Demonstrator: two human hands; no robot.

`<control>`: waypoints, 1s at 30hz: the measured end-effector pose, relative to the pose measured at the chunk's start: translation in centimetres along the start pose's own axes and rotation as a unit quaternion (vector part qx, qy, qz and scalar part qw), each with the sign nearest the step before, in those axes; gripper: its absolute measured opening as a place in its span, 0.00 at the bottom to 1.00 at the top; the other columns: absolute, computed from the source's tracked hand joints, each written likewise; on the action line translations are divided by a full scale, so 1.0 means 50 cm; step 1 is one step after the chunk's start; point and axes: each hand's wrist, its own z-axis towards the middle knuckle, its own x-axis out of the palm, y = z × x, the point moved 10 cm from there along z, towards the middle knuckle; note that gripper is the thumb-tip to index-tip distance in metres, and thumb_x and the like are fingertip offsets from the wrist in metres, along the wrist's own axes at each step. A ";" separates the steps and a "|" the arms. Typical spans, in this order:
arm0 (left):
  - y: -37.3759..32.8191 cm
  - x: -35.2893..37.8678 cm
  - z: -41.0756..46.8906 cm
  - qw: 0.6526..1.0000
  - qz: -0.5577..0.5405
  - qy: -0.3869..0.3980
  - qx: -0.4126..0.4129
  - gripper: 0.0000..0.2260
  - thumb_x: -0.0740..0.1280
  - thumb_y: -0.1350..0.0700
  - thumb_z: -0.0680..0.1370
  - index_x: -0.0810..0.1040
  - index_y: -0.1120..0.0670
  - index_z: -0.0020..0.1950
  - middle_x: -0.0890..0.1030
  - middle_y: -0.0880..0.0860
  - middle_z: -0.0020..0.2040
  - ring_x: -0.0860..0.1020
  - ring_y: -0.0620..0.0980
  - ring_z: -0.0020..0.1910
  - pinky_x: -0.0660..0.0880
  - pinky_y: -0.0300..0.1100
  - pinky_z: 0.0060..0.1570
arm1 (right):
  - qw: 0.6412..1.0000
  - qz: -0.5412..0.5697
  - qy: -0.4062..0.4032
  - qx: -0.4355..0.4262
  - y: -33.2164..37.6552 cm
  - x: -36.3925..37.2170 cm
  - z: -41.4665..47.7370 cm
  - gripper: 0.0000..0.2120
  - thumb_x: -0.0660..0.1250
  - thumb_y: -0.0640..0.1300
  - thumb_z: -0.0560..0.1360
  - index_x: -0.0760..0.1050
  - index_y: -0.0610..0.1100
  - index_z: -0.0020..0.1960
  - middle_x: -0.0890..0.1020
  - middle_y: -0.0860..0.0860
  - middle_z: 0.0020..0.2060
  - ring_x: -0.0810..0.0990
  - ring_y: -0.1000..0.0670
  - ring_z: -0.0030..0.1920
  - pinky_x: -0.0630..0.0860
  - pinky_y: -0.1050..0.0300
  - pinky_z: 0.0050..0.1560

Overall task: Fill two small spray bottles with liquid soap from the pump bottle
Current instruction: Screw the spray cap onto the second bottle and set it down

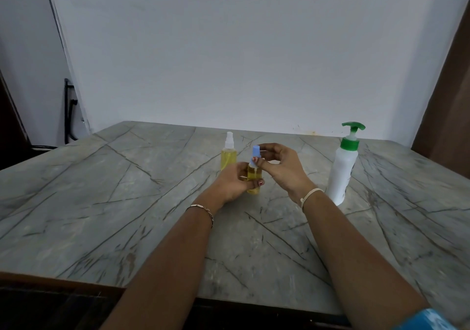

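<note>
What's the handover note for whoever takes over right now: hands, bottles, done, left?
Left hand grips the body of the blue-topped spray bottle, upright; right hand pinches its sprayer top.
White-topped spray bottle stands capped on the table just behind. Pump bottle stands to the right, no hand on it.
Done: both spray bottles hold yellow liquid.
Left: probably finish tightening the blue top (can't tell if it is seated), then set that bottle down.
</note>
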 end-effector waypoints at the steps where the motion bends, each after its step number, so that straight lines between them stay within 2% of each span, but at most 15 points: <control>1: 0.001 0.000 0.000 1.000 0.001 0.001 0.000 0.19 0.75 0.53 0.72 0.77 0.55 0.61 0.82 0.51 0.56 0.79 0.49 0.57 0.73 0.49 0.64 | 1.000 -0.007 -0.009 -0.003 0.000 -0.003 0.000 0.15 0.75 0.42 0.71 0.80 0.46 0.57 0.83 0.53 0.45 0.79 0.59 0.46 0.73 0.71 0.43; 3: -0.001 0.000 0.001 1.000 -0.002 0.000 0.003 0.18 0.75 0.53 0.72 0.77 0.54 0.59 0.82 0.52 0.56 0.79 0.49 0.57 0.73 0.49 0.64 | 1.000 -0.011 -0.017 0.000 -0.002 -0.005 0.000 0.14 0.74 0.44 0.72 0.80 0.46 0.56 0.82 0.54 0.45 0.78 0.58 0.45 0.73 0.69 0.44; 6: -0.001 -0.001 0.002 1.000 -0.005 -0.006 0.006 0.20 0.75 0.54 0.72 0.76 0.55 0.61 0.82 0.53 0.57 0.79 0.50 0.57 0.73 0.47 0.63 | 0.999 0.025 0.004 0.021 -0.006 0.001 0.003 0.11 0.68 0.47 0.77 0.79 0.46 0.58 0.82 0.52 0.52 0.78 0.53 0.54 0.72 0.65 0.52; 8: 0.000 0.000 0.001 1.000 -0.003 -0.007 0.005 0.21 0.75 0.54 0.71 0.76 0.56 0.63 0.81 0.53 0.58 0.79 0.50 0.58 0.72 0.49 0.64 | 0.999 0.024 0.034 0.029 -0.005 0.010 0.001 0.12 0.63 0.46 0.80 0.78 0.47 0.61 0.81 0.52 0.56 0.77 0.55 0.57 0.71 0.68 0.52; 11: 0.001 0.000 0.000 1.000 -0.007 -0.006 0.003 0.23 0.75 0.54 0.71 0.75 0.56 0.64 0.81 0.53 0.59 0.78 0.51 0.59 0.71 0.51 0.66 | 0.997 0.012 0.068 0.023 0.001 0.022 -0.003 0.13 0.60 0.40 0.81 0.76 0.45 0.64 0.81 0.52 0.57 0.77 0.60 0.56 0.71 0.74 0.49; 14: 0.000 0.001 0.001 1.000 -0.007 -0.003 0.004 0.23 0.75 0.54 0.72 0.75 0.57 0.65 0.81 0.53 0.59 0.78 0.51 0.59 0.71 0.52 0.66 | 0.999 0.000 0.045 0.009 0.007 0.011 -0.001 0.12 0.63 0.37 0.79 0.78 0.46 0.60 0.82 0.51 0.54 0.78 0.58 0.55 0.74 0.72 0.49; 17: -0.001 0.002 0.001 1.000 -0.012 0.000 0.005 0.21 0.75 0.55 0.72 0.76 0.57 0.63 0.81 0.53 0.58 0.78 0.50 0.58 0.72 0.51 0.65 | 1.000 0.001 0.012 -0.001 0.008 0.000 0.000 0.10 0.69 0.38 0.76 0.79 0.45 0.57 0.83 0.51 0.49 0.79 0.58 0.50 0.77 0.63 0.54; 19: -0.001 0.003 0.002 1.000 -0.013 0.002 0.005 0.20 0.74 0.55 0.72 0.76 0.56 0.62 0.81 0.53 0.57 0.78 0.51 0.58 0.72 0.51 0.65 | 1.000 -0.007 -0.006 -0.005 0.006 -0.004 -0.001 0.11 0.72 0.39 0.73 0.79 0.45 0.55 0.83 0.52 0.46 0.80 0.56 0.48 0.77 0.61 0.52; 21: 0.001 0.003 0.002 1.000 -0.013 0.003 0.005 0.19 0.74 0.54 0.72 0.76 0.55 0.61 0.81 0.53 0.58 0.78 0.51 0.58 0.72 0.50 0.64 | 1.000 -0.011 -0.020 -0.006 0.005 -0.009 -0.001 0.11 0.73 0.41 0.73 0.80 0.46 0.55 0.83 0.52 0.46 0.79 0.56 0.47 0.76 0.63 0.50; 24: 0.000 0.002 0.003 1.000 -0.018 0.003 0.009 0.19 0.74 0.55 0.72 0.76 0.55 0.61 0.81 0.53 0.57 0.79 0.51 0.57 0.73 0.45 0.60 | 0.998 0.045 -0.010 0.031 -0.005 -0.006 0.001 0.11 0.68 0.44 0.77 0.80 0.44 0.58 0.83 0.50 0.53 0.79 0.54 0.54 0.75 0.65 0.53; 27: -0.002 0.004 0.004 1.000 -0.010 0.006 0.013 0.20 0.74 0.54 0.72 0.75 0.56 0.62 0.81 0.54 0.57 0.79 0.51 0.57 0.73 0.43 0.60 | 0.997 0.036 0.040 0.056 -0.014 0.011 0.002 0.14 0.62 0.45 0.80 0.76 0.46 0.65 0.79 0.52 0.60 0.75 0.55 0.59 0.69 0.67 0.54; 30: -0.003 0.004 0.003 1.000 -0.013 0.009 0.015 0.20 0.74 0.55 0.72 0.75 0.57 0.62 0.81 0.54 0.58 0.79 0.51 0.57 0.73 0.45 0.61 | 0.994 0.016 0.096 0.052 -0.017 0.033 -0.002 0.15 0.60 0.41 0.81 0.74 0.45 0.66 0.80 0.52 0.60 0.76 0.57 0.58 0.70 0.75 0.49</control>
